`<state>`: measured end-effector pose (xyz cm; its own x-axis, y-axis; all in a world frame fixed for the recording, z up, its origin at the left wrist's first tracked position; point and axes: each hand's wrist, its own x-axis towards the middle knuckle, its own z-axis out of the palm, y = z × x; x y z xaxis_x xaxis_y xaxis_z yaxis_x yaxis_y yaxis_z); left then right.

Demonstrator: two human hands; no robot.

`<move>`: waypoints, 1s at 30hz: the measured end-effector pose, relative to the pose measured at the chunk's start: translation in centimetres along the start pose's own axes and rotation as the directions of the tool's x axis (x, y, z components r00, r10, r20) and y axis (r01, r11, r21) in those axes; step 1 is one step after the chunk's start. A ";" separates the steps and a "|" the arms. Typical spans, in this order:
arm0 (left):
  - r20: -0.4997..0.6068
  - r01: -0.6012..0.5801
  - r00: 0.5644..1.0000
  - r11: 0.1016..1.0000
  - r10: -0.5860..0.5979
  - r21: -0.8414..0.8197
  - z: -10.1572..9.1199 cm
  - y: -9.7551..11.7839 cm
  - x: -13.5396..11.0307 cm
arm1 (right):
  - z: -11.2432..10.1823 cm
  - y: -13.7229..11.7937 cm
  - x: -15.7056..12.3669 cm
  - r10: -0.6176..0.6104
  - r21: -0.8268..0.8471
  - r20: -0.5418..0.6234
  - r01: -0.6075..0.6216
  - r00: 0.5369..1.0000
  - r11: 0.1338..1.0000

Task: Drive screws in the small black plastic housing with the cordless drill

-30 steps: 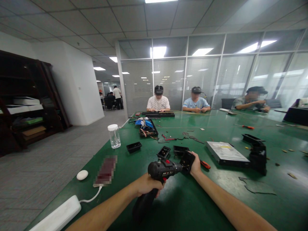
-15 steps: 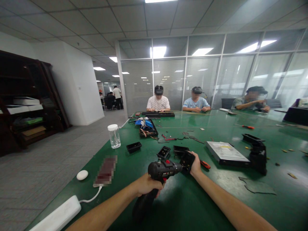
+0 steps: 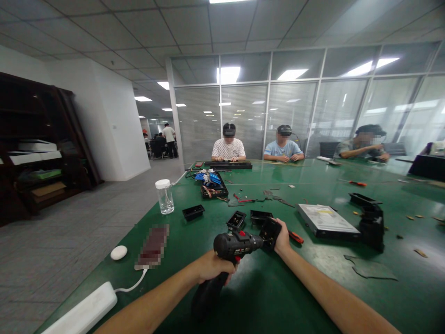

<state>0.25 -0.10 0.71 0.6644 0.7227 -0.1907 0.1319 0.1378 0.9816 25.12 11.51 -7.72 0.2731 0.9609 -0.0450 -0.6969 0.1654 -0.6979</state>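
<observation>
My left hand (image 3: 216, 267) is wrapped round the grip of a black cordless drill (image 3: 232, 245) with red details. The drill points right, and its tip reaches the open side of a small black plastic box (image 3: 269, 233). That box is held up and tilted toward the drill by my right hand (image 3: 282, 235), whose fingers are partly hidden behind it. Just beyond lie similar black boxes: one (image 3: 236, 220) behind the drill, another (image 3: 260, 216) next to it, and a third (image 3: 193, 212) farther left. An orange-handled tool (image 3: 296, 237) lies right of my right hand.
A clear jar (image 3: 166, 198) with a white lid, a phone (image 3: 153, 248) on a cable and a white power strip (image 3: 83, 310) are on the left. A silver disc drive (image 3: 328, 221) lies right. Loose wires and a parts tray (image 3: 216, 191) lie farther back. Several people sit opposite.
Almost nothing differs. Both hands keep the drill and the black box in nearly the same place, and the view has shifted very slightly.
</observation>
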 end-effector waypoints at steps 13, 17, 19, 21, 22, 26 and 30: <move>-0.020 0.007 1.000 1.000 -0.006 0.021 0.0 0.0 0.0 | 0.2 -0.1 -0.3 -0.039 -0.046 -0.024 0.038 0.999 0.998; -0.019 0.019 1.000 1.000 -0.019 0.003 0.0 0.1 0.0 | 0.2 -0.2 -0.4 -0.038 -0.047 -0.027 0.037 0.999 0.998; -0.021 0.022 1.000 1.000 -0.022 0.003 0.1 0.1 0.0 | 0.3 -0.2 -0.5 -0.037 -0.041 -0.029 0.035 0.999 0.999; -0.018 0.017 1.000 1.000 -0.017 0.006 0.0 0.0 0.0 | 0.4 -0.2 -0.5 -0.038 -0.038 -0.029 0.037 0.999 0.999; -0.015 0.013 1.000 1.000 -0.013 0.008 0.0 0.0 0.0 | 0.5 -0.3 -0.6 -0.039 -0.040 -0.027 0.037 0.999 0.999; -0.008 -0.017 1.000 1.000 0.017 0.016 0.0 -0.1 0.0 | 0.5 -0.3 -0.6 -0.046 -0.052 -0.021 0.045 0.999 0.998; -0.014 -0.021 1.000 0.999 0.021 0.026 0.1 0.0 0.0 | 0.4 -0.2 -0.5 -0.061 -0.049 -0.033 0.060 0.998 0.997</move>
<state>0.29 -0.16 0.68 0.6566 0.7349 -0.1697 0.1372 0.1049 0.9850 24.89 11.11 -7.26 0.3371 0.9411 -0.0256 -0.6462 0.2115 -0.7332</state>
